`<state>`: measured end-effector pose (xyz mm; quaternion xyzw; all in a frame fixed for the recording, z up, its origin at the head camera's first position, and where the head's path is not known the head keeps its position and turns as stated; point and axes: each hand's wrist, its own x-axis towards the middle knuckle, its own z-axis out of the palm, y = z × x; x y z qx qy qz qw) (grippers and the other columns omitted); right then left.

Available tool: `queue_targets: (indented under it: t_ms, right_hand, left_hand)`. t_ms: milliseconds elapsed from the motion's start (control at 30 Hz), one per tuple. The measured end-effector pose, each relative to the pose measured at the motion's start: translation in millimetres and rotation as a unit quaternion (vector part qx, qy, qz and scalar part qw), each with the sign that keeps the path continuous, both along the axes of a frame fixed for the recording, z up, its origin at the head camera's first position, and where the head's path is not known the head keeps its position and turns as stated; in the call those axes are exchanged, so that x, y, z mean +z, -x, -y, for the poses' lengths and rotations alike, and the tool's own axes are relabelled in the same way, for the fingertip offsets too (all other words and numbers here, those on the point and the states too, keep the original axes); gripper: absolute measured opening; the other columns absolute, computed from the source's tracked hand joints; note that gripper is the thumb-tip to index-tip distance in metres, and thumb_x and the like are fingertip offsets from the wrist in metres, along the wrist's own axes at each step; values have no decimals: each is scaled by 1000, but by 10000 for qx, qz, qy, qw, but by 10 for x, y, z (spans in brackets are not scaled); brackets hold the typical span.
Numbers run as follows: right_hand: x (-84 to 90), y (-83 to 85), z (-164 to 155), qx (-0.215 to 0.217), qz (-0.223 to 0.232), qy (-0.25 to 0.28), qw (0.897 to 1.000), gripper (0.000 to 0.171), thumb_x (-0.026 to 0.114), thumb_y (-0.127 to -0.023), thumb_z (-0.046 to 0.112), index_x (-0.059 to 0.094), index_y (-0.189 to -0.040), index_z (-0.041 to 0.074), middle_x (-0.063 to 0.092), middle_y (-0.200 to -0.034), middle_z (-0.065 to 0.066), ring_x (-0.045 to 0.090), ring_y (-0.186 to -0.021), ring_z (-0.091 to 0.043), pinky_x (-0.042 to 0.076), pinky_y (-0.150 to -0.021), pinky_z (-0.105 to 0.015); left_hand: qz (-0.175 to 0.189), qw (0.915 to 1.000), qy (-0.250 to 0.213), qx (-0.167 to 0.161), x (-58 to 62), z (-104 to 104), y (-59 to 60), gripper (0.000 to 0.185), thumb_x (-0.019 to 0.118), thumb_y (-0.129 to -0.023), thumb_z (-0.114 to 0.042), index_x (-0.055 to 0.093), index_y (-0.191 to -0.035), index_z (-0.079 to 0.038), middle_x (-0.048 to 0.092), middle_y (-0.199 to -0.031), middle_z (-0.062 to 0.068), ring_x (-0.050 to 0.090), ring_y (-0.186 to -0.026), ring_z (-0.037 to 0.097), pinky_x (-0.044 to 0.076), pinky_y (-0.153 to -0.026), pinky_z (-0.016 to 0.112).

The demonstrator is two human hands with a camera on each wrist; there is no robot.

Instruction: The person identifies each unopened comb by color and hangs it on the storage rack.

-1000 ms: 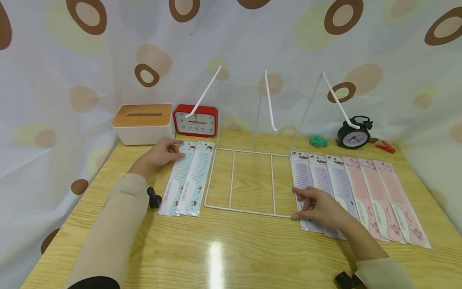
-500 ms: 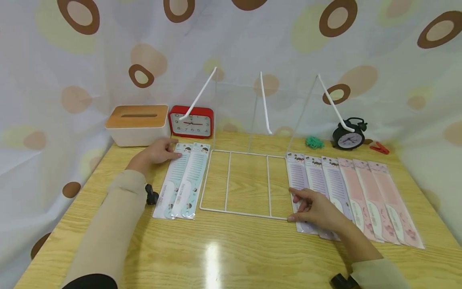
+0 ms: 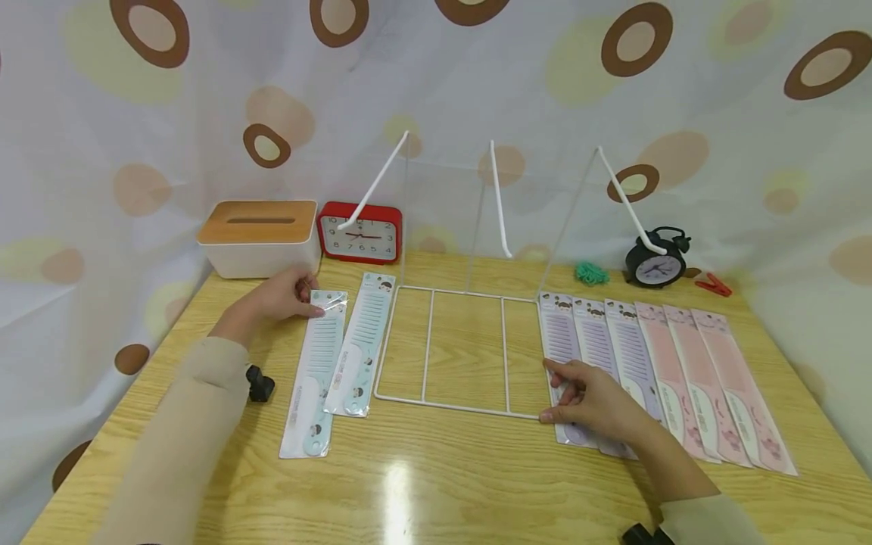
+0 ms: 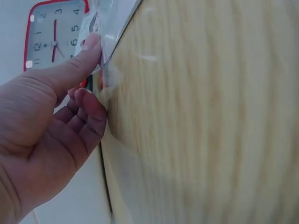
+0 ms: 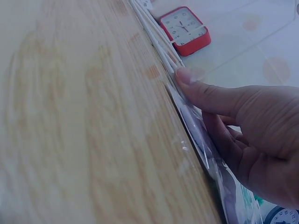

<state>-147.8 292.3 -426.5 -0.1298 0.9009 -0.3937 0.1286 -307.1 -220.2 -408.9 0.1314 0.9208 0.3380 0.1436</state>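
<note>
My left hand [image 3: 289, 297] pinches the top end of a blue comb package [image 3: 315, 378], which lies slanted on the wooden table [image 3: 436, 484]; in the left wrist view the thumb [image 4: 88, 49] presses on the clear plastic edge [image 4: 105, 32]. A second blue comb package [image 3: 364, 341] lies beside a white wire rack [image 3: 433, 344]. My right hand [image 3: 584, 395] rests with loosely spread fingers on the leftmost purple comb package [image 3: 560, 341], its thumb [image 5: 187, 77] at the package's edge next to the rack.
Two more purple comb packages [image 3: 623, 341] and three pink ones [image 3: 708, 371] lie in a row on the right. At the back stand a tissue box [image 3: 259, 235], a red clock [image 3: 361, 233], a black alarm clock [image 3: 655, 263], green rubber bands [image 3: 591, 272] and a red clip [image 3: 713, 285].
My left hand has pulled the left blue comb package toward me and away from the other one. The right hand has stayed on the purple package.
</note>
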Motion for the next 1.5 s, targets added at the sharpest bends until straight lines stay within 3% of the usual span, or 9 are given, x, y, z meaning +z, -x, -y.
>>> queue_targets:
  t_ms: [200, 467, 600, 700, 833, 933, 1067, 1200, 1500]
  right_hand:
    - [-27, 0, -16, -24, 9, -22, 10000, 92, 88, -74, 25, 43, -148, -4, 56, -107, -9, 58, -76, -6, 53, -64, -21]
    - [-28, 3, -17, -14, -4, -72, 10000, 93, 88, -74, 27, 42, -149, -3, 55, -107, -7, 59, -76, -7, 53, -65, -21]
    - [-33, 1, -17, -4, -50, -82, 10000, 93, 89, -74, 26, 42, -148, -4, 55, -106, -7, 58, -75, -6, 52, -64, -21]
    - [-34, -7, -20, 12, -47, -46, 10000, 93, 89, -74, 26, 42, -148, -5, 55, -107, -7, 58, -74, -6, 52, -63, -21]
    - [-35, -15, -29, 48, -65, 17, 10000, 93, 88, -75, 26, 41, -148, -6, 54, -107, -8, 57, -74, -6, 52, -63, -21]
    - [-36, -9, -30, 63, -108, 13, 9999, 92, 88, -75, 27, 41, -148, -6, 55, -107, -8, 58, -74, -6, 52, -63, -21]
    - [-26, 1, -25, 89, -174, -56, 9998, 91, 87, -76, 28, 43, -147, -5, 55, -107, -7, 57, -75, -5, 51, -63, -20]
    - [-1, -5, -15, 78, -178, -127, 9997, 90, 87, -76, 29, 43, -147, -5, 56, -109, -8, 56, -76, -5, 51, -65, -20]
    - [7, -7, -9, 16, -115, -219, 9997, 91, 86, -77, 31, 42, -149, -3, 56, -114, -11, 56, -78, -6, 52, -67, -21]
  left_hand:
    - [78, 9994, -319, 75, 79, 180, -141, 38, 77, -89, -19, 53, -113, -1, 54, -110, 15, 53, -96, 25, 47, -79, 29]
    - [109, 9881, -1527, -115, 310, 356, -454, 36, 72, -93, -14, 50, -118, 0, 67, -98, 2, 65, -83, 11, 56, -74, 29]
    - [-198, 9764, -2134, -252, 543, 272, -677, 22, 68, -95, -9, 58, -114, -6, 72, -92, -5, 67, -78, 11, 56, -70, 26]
    - [-642, 9493, -2991, -720, 754, 110, -866, 16, 63, -95, 1, 65, -106, -10, 70, -86, -5, 66, -70, 11, 54, -64, 23]
    - [-1191, 8764, -4302, -1806, 1016, -154, -1085, 28, 54, -92, 16, 69, -100, -7, 66, -90, -1, 63, -70, 11, 54, -58, 24]
    - [-1611, 8431, -4671, -2122, 1207, -339, -1221, 25, 53, -93, 15, 68, -99, -4, 63, -94, 2, 59, -76, 13, 53, -58, 23]
    - [-2149, 8452, -4690, -1395, 1418, -568, -1341, 19, 56, -93, 11, 67, -94, -4, 62, -86, 2, 58, -73, 13, 51, -58, 22]
    - [-2100, 8503, -4803, -458, 1525, -735, -1370, 19, 56, -93, 9, 68, -95, -6, 62, -79, 2, 57, -64, 14, 48, -54, 22]
    - [-1826, 8379, -5127, -418, 1489, -830, -1293, 20, 54, -98, 3, 68, -104, -10, 61, -85, 4, 59, -67, 16, 51, -55, 21]
